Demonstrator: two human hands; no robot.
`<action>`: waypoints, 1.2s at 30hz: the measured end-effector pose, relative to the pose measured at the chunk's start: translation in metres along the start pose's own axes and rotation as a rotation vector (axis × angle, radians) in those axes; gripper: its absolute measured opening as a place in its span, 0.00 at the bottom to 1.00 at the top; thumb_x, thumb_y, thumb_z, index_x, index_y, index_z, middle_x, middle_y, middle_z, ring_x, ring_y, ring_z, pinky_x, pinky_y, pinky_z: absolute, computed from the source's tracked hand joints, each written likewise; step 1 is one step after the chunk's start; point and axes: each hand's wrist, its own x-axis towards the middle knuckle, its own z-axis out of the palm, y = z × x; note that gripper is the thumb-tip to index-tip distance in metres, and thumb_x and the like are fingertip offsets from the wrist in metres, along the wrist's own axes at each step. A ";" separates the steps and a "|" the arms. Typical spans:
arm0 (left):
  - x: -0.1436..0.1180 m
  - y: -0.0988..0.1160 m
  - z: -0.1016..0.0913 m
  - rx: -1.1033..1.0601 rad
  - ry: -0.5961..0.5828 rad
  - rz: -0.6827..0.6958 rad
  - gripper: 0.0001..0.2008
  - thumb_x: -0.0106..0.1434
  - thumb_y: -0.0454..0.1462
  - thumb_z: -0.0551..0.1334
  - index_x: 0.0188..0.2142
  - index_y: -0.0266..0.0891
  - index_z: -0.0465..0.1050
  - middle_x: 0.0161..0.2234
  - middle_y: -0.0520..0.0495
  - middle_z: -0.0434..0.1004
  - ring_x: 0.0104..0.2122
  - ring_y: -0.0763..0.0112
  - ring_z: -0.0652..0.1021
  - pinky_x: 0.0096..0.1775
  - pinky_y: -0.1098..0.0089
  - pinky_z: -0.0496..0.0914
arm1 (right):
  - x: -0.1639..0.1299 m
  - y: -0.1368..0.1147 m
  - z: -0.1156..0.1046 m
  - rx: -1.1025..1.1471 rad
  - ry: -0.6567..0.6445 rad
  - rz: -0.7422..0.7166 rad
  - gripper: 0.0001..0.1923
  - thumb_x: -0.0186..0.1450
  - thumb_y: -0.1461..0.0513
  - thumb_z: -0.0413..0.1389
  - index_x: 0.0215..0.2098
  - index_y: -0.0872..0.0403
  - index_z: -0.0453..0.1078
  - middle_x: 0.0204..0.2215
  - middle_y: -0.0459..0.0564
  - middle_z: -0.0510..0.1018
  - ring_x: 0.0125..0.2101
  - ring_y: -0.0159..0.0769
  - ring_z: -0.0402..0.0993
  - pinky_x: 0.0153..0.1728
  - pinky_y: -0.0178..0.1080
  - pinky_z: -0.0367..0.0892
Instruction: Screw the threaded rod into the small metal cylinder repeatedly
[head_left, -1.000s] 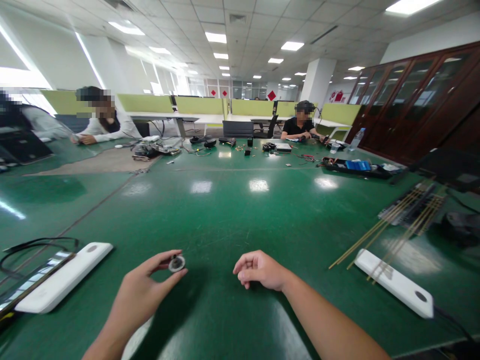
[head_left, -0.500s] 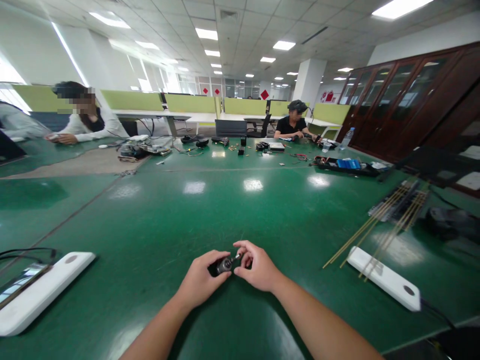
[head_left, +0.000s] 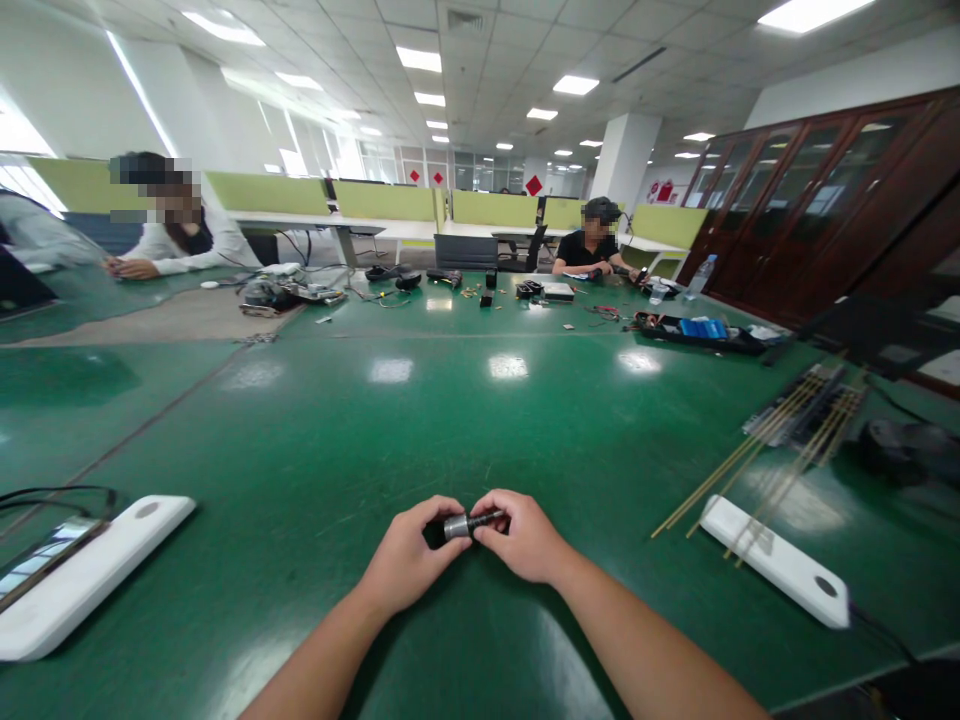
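A small silvery metal cylinder with a dark, thinner shaft [head_left: 457,526], which looks like a small motor, is held just over the green table. My left hand [head_left: 411,553] is closed round the cylinder's body, thumb in front and fingers behind. My right hand [head_left: 525,538] pinches the shaft end, with thumb and fingertips close about it. The piece lies nearly level, its shaft pointing right. The fingers hide its left end and part of the shaft, so I cannot tell its exact kind.
A white bar [head_left: 97,570] with a phone [head_left: 45,560] on it lies left. Another white bar [head_left: 776,560] sits right, below thin brass-coloured rods [head_left: 750,470]. A black tray [head_left: 697,335] and loose electronics lie farther back. Two people [head_left: 596,245] sit across the table.
My right hand has closed in on the shaft; its raised index finger has come down. The metal piece has turned from tilted to nearly level.
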 end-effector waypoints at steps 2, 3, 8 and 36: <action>0.000 -0.002 0.001 -0.002 -0.001 -0.002 0.12 0.61 0.35 0.66 0.45 0.43 0.74 0.42 0.49 0.78 0.42 0.65 0.77 0.45 0.67 0.70 | 0.000 0.000 0.000 -0.003 0.004 -0.002 0.09 0.61 0.66 0.59 0.40 0.52 0.75 0.33 0.45 0.77 0.30 0.31 0.70 0.32 0.34 0.64; 0.000 -0.003 0.001 -0.003 -0.002 -0.003 0.12 0.61 0.36 0.67 0.45 0.44 0.74 0.42 0.50 0.78 0.42 0.65 0.77 0.46 0.67 0.70 | 0.000 0.000 0.001 -0.005 0.005 -0.003 0.09 0.61 0.67 0.59 0.40 0.52 0.75 0.33 0.45 0.77 0.30 0.31 0.70 0.31 0.34 0.64; -0.001 -0.004 0.003 -0.007 0.002 -0.005 0.13 0.61 0.36 0.67 0.46 0.46 0.74 0.43 0.52 0.78 0.43 0.66 0.77 0.47 0.67 0.69 | 0.000 0.002 0.001 -0.008 0.004 -0.002 0.09 0.61 0.66 0.59 0.40 0.52 0.75 0.33 0.45 0.77 0.30 0.31 0.71 0.31 0.33 0.65; -0.003 -0.005 0.006 0.031 -0.012 0.020 0.11 0.63 0.38 0.66 0.46 0.48 0.74 0.42 0.52 0.78 0.43 0.65 0.76 0.46 0.67 0.68 | 0.001 0.004 -0.002 0.002 -0.003 0.012 0.05 0.59 0.65 0.62 0.36 0.54 0.76 0.30 0.45 0.79 0.30 0.32 0.73 0.32 0.33 0.66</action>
